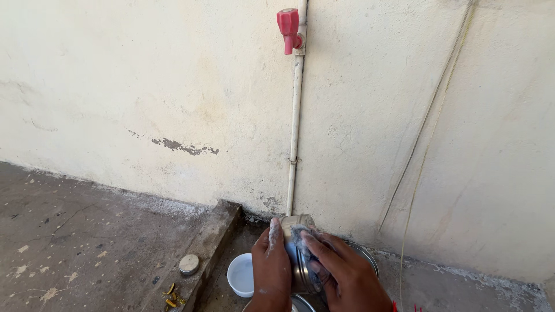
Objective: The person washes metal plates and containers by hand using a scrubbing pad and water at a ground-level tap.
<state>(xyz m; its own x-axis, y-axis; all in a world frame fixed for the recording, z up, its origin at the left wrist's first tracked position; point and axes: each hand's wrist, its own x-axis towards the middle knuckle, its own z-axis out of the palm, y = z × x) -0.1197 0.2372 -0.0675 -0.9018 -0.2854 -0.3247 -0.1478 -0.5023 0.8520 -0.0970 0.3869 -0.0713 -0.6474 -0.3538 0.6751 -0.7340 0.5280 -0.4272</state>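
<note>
Gripping a steel cup (298, 254), the left hand (270, 271) wraps its side while the right hand (347, 277) presses a soapy scrubber (303, 240) against it with closed fingers. Left of the cup sits a white bowl (240, 274); behind it lies a steel plate (364, 257). Farther left, a round lid (189, 264) rests on the curb (211, 242). Above the cup, a white pipe (295, 127) climbs the wall (115, 86) to a red tap (288, 29).

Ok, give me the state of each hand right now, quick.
Left hand: closed around the steel container, holding it.
Right hand: fingers pressing a soapy scrubber against the container.
</note>
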